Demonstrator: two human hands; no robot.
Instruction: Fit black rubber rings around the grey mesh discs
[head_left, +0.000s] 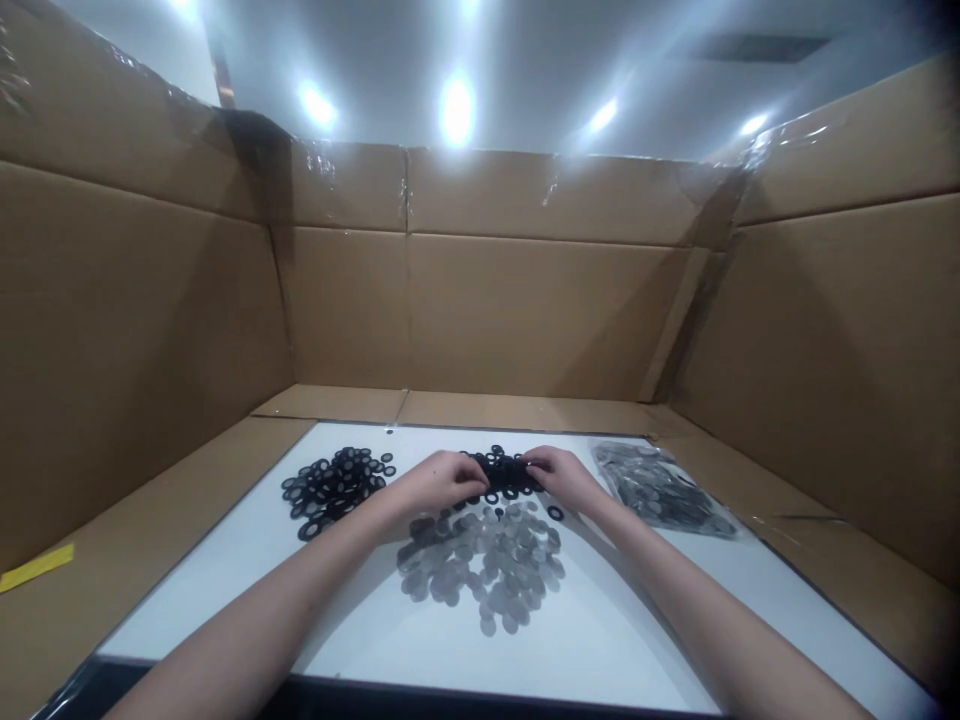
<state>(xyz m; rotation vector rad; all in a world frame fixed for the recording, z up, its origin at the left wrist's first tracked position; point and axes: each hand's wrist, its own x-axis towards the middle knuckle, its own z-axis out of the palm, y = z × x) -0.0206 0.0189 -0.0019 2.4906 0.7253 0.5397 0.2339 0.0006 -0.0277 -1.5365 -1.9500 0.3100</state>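
Our left hand and right hand reach the black rings near twelve o'clock on the white bench, fingers drawn narrow; we cannot tell whether they grip any. A careless drag towards six could mix rings among the translucent discs; our left forearm could brush the black-rimmed discs at ten.

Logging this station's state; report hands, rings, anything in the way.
Left hand and right hand at central black ring pile, grips unclear. Pale discs between pile and wearer. Nothing visibly blocking.
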